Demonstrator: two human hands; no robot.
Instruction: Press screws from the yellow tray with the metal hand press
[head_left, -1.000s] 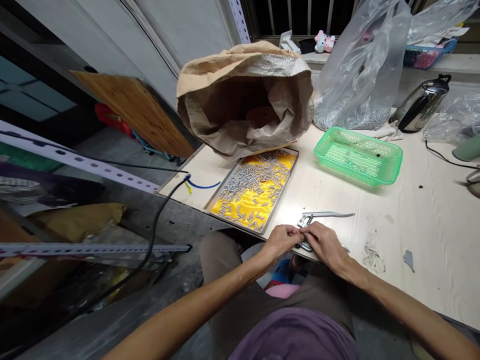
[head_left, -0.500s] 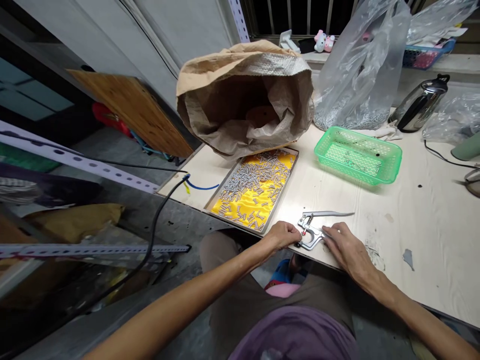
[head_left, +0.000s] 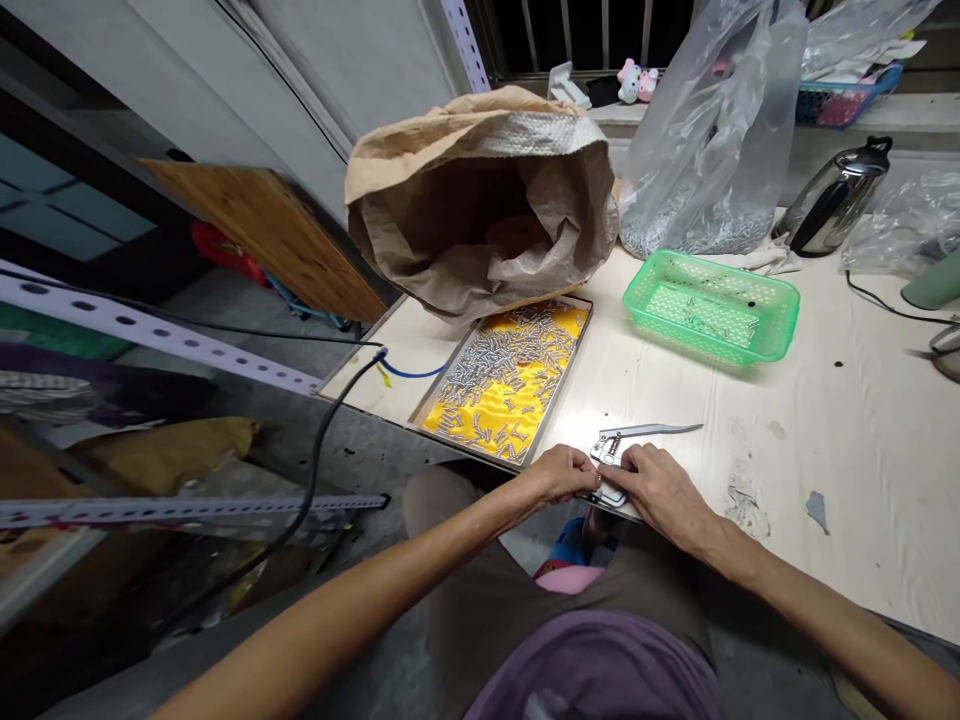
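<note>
A pair of silver spring-loaded hand pliers (head_left: 611,445) lies at the table's front edge, its long upper handle (head_left: 667,429) pointing right. At the jaw end, my left hand (head_left: 559,473) is closed in a pinch; the tiny piece between its fingertips is too small to name. My right hand (head_left: 667,498) reaches over the pliers and covers much of the lower handle. Its thumb and index finger are drawn together, almost touching the left fingertips. Left of the pliers is a shallow tray (head_left: 550,420) lined with yellow cloth, bearing many small metal pins (head_left: 495,365).
A large paper sack (head_left: 480,210) gapes behind the tray. A green plastic basket (head_left: 712,345) with a few metal pieces stands at the back right. Beyond are a clear bag (head_left: 697,170) of metal parts and a steel kettle (head_left: 840,195). A black cable (head_left: 319,440) hangs at left.
My right hand has moved left from the pliers' handle to the jaw end, meeting the left fingertips. The left hand stays at the jaw. The view has shifted slightly.
</note>
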